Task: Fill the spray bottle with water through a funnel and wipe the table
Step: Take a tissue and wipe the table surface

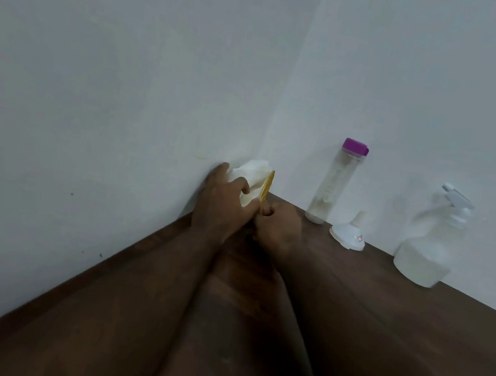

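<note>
Frame centre: our left hand (221, 206) and right hand (281, 227) both grip the yellow-edged white cloth (250, 175), seemingly readying it for wiping; spray bottle (428, 249) and funnel (348, 234) stand parked at right on the worktop (378, 338).

Table (381, 322) – dark wood, smooth, matt; spray bottle (428, 249) – translucent plastic; cloth (250, 176) – soft white fabric.

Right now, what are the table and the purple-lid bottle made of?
The table looks like dark wood or wood-look laminate, matte, with faint grain streaks. The purple-lid bottle is see-through, so probably clear plastic, maybe glass; its cap looks like smooth plastic.
</note>
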The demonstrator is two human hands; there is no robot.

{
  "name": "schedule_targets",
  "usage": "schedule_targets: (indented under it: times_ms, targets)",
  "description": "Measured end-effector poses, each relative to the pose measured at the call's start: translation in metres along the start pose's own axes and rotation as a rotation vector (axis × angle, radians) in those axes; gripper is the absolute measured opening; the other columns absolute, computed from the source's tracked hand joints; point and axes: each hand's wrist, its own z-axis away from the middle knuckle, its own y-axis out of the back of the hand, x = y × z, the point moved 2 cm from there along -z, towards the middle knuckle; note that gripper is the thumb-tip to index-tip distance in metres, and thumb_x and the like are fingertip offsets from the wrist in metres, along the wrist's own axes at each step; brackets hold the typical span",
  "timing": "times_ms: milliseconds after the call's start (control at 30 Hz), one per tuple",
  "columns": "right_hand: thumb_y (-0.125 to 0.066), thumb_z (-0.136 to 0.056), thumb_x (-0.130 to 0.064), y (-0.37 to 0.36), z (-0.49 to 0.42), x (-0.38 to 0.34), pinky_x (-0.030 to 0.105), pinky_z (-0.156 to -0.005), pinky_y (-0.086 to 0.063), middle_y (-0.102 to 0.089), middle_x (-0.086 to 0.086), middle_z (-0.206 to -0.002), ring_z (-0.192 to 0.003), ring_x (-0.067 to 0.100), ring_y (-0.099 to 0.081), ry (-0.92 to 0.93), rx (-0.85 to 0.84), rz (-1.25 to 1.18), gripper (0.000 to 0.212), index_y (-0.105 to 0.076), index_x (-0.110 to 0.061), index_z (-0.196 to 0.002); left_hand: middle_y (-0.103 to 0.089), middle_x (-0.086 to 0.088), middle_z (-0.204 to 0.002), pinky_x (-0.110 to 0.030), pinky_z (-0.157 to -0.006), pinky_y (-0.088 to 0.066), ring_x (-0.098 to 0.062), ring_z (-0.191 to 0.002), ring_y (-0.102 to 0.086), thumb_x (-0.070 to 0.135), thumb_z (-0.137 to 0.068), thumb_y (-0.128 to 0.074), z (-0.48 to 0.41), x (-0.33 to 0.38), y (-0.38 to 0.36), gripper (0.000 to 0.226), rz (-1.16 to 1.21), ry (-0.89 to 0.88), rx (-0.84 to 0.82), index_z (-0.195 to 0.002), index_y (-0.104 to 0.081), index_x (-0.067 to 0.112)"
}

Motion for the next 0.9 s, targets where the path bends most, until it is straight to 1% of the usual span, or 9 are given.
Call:
schedule_targets:
  times_ms: [100,167,267,333,433,533,667,767,900]
  targets:
    - [-0.06,-0.088,-0.025,-0.001,-0.001,0.001,0.042,-0.077,-0.06,-0.072,0.014,-0.09,-0.082,0.03,-0.071,-0.006,0.018,-0.006,0.023,-0.068,-0.004,-0.085,-0.045,-0.011,-0.14,-0.034,-0.101,-0.039,-0.026,-0.129,-0.042,0.033,-0.081,-0.068,-0.006,0.002,-0.004,0.022,0.037,0.024,-0.006,-0.092,-0.072,0.014]
    - [-0.064,-0.086,-0.034,-0.002,0.001,-0.001,0.041,-0.076,-0.059,-0.073,0.015,-0.09,-0.084,0.03,-0.071,-0.004,0.007,-0.011,0.028,-0.066,-0.007,-0.08,-0.056,-0.011,-0.125,-0.029,-0.09,-0.039,-0.026,-0.115,-0.052,0.027,-0.085,-0.064,-0.01,0.003,-0.002,0.021,0.057,0.048,0.0,-0.094,-0.074,0.01]
    - [-0.06,-0.061,-0.068,-0.004,0.002,-0.005,0.043,-0.081,-0.058,-0.073,0.014,-0.093,-0.088,0.031,-0.07,-0.025,0.026,-0.04,0.071,-0.071,-0.005,-0.094,-0.068,-0.011,-0.105,-0.025,-0.078,-0.038,-0.025,-0.099,-0.061,0.022,-0.09,-0.061,-0.015,-0.003,0.003,0.022,0.155,0.15,0.035,-0.098,-0.071,0.004]
    - [-0.055,-0.061,-0.072,-0.005,0.003,-0.01,0.043,-0.082,-0.058,-0.073,0.012,-0.093,-0.087,0.029,-0.07,-0.033,0.019,-0.074,0.074,-0.071,-0.009,-0.097,-0.071,-0.011,-0.096,-0.02,-0.071,-0.035,-0.023,-0.092,-0.063,0.021,-0.09,-0.061,-0.015,-0.008,0.004,0.022,0.199,0.179,0.054,-0.095,-0.07,0.003]
    - [-0.054,-0.069,-0.067,-0.007,0.0,-0.015,0.042,-0.082,-0.058,-0.073,0.011,-0.092,-0.087,0.028,-0.07,-0.055,0.046,-0.109,0.066,-0.071,-0.01,-0.098,-0.072,-0.01,-0.091,-0.019,-0.069,-0.035,-0.021,-0.087,-0.064,0.022,-0.09,-0.062,-0.015,-0.008,0.004,0.023,0.22,0.178,0.065,-0.092,-0.073,0.002]
    - [-0.06,-0.082,-0.043,-0.012,-0.006,-0.012,0.044,-0.084,-0.058,-0.072,0.013,-0.099,-0.091,0.03,-0.07,-0.069,0.021,-0.091,0.043,-0.07,-0.008,-0.103,-0.072,-0.008,-0.083,-0.016,-0.062,-0.033,-0.016,-0.078,-0.063,0.024,-0.09,-0.062,-0.015,-0.009,0.004,0.024,0.225,0.167,0.055,-0.086,-0.074,0.003]
    - [-0.058,-0.08,-0.027,-0.012,-0.006,-0.011,0.05,-0.084,-0.059,-0.072,0.017,-0.102,-0.089,0.029,-0.07,-0.119,-0.033,-0.233,0.03,-0.068,-0.006,-0.098,-0.071,-0.008,-0.078,-0.013,-0.058,-0.03,-0.016,-0.072,-0.062,0.023,-0.09,-0.063,-0.014,-0.009,0.005,0.025,0.235,0.151,0.042,-0.081,-0.074,0.003]
    - [-0.057,-0.084,-0.022,-0.002,-0.003,-0.018,0.047,-0.083,-0.06,-0.069,0.017,-0.091,-0.08,0.03,-0.068,-0.1,-0.04,-0.285,0.012,-0.061,-0.013,-0.079,-0.072,-0.008,-0.08,-0.016,-0.06,-0.032,-0.014,-0.071,-0.06,0.024,-0.09,-0.063,-0.014,-0.008,0.004,0.025,0.233,0.149,0.045,-0.084,-0.075,0.003]
    - [-0.055,-0.085,-0.005,0.016,0.004,-0.03,0.048,-0.075,-0.059,-0.064,0.013,-0.076,-0.068,0.027,-0.067,-0.062,-0.021,-0.479,0.013,-0.06,-0.004,-0.073,-0.073,-0.008,-0.082,-0.019,-0.06,-0.033,-0.012,-0.071,-0.059,0.025,-0.09,-0.063,-0.014,-0.006,0.005,0.025,0.212,0.149,0.049,-0.087,-0.075,0.004]
